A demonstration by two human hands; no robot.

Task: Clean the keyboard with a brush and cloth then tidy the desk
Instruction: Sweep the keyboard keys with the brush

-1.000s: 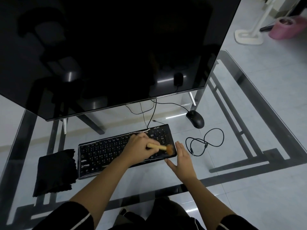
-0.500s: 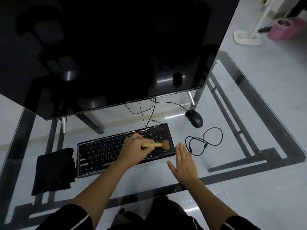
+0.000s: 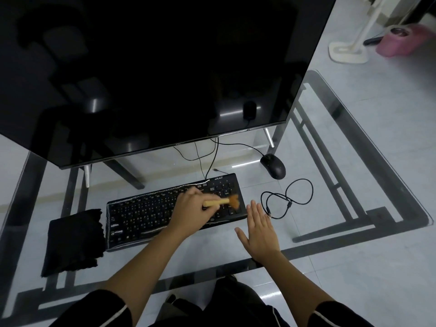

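Note:
A black keyboard (image 3: pixel 146 212) lies on the glass desk (image 3: pixel 368 237) in front of me. My left hand (image 3: pixel 192 208) is closed around a small wooden-handled brush (image 3: pixel 226 201), whose tan bristles rest on the keyboard's right-hand number pad. Just off the keyboard's right end, my right hand (image 3: pixel 259 230) lies flat with spread fingers, holding nothing. A folded black cloth (image 3: pixel 73 241) sits on the desk to the left of the keyboard.
A large dark monitor (image 3: pixel 151 67) stands behind the keyboard. A black mouse (image 3: pixel 273 165) and a loose coiled black cable (image 3: pixel 287 201) lie to the right. A white stand base (image 3: pixel 346 53) and a pink bucket (image 3: pixel 401 41) are on the floor beyond.
The brush bristles moved up from the keyboard's lower right corner onto the number pad. My right hand drew slightly back and right from the keyboard's edge.

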